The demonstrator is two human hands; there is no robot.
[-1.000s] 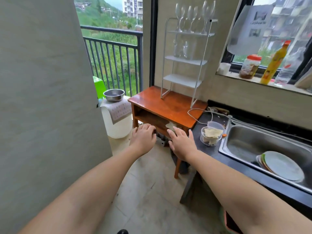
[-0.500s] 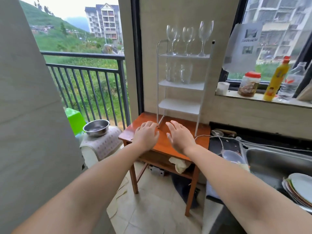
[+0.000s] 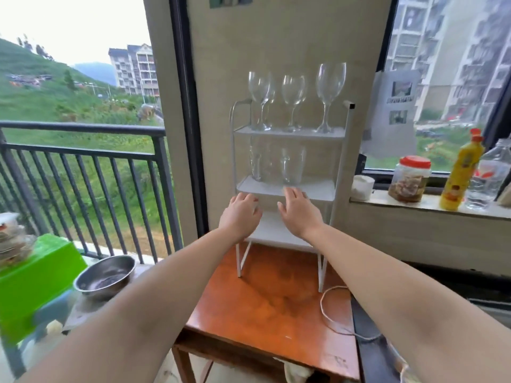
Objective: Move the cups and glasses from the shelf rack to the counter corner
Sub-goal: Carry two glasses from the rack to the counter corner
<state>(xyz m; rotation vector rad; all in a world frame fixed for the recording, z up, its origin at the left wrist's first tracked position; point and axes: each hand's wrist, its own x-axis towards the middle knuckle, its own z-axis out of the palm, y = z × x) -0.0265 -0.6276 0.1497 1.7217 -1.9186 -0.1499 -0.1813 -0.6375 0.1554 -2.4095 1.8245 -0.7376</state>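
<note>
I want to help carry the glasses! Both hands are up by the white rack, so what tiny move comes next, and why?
Probably lift the right hand a little and wrap it around the clear glass tumbler on the white metal rack's middle shelf. Both hands look empty, and that tumbler stands just above the fingertips.

Both bare arms reach forward and upward from the bottom corners of the view, drawing close together toward the middle. The left hand point(image 3: 240, 214) is seen from the back, palm facing away, its fingers point(image 3: 243, 198) loosely curled and close together, holding nothing. The right hand point(image 3: 298, 210) sits just beside it, slightly higher, also back-on to the camera, with its fingers point(image 3: 290, 192) extended straighter and the thumb spread out toward the left hand. It too is empty. The hands are near but not touching. Both wrists are fairly straight, forearms bare.
</note>
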